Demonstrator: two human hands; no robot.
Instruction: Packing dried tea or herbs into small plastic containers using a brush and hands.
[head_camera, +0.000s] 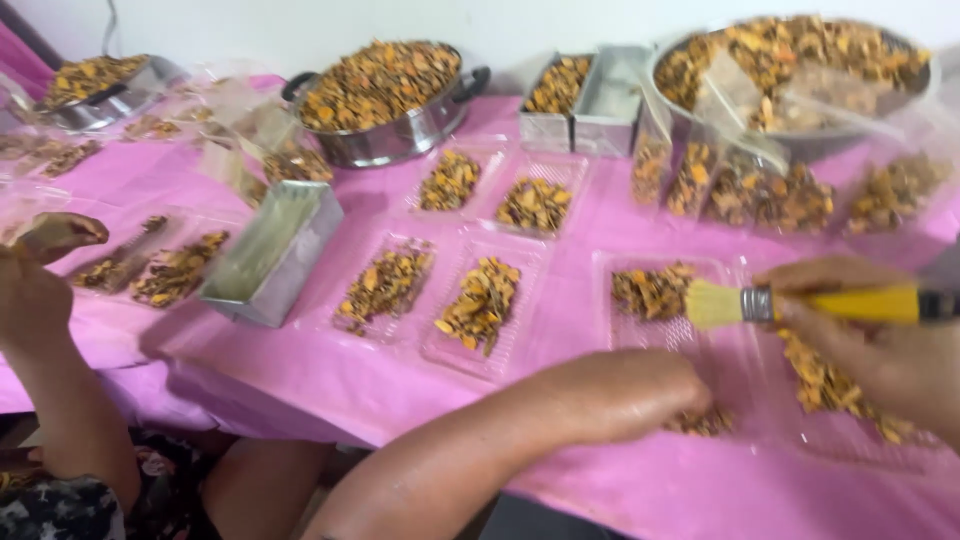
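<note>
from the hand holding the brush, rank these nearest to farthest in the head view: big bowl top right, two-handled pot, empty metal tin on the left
From the right hand:
1. Big bowl, far edge, right above the hand.
2. Two-handled pot, far edge, centre-left.
3. Empty metal tin, left half of the pink table.

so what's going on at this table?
The person's right hand holds a yellow-handled brush over a clear tray of dried orange-brown pieces. Their left hand rests on the pink tablecloth beside it. Many filled trays, metal tins and a big pot cover the table. Another person's hand works at far left.
</note>
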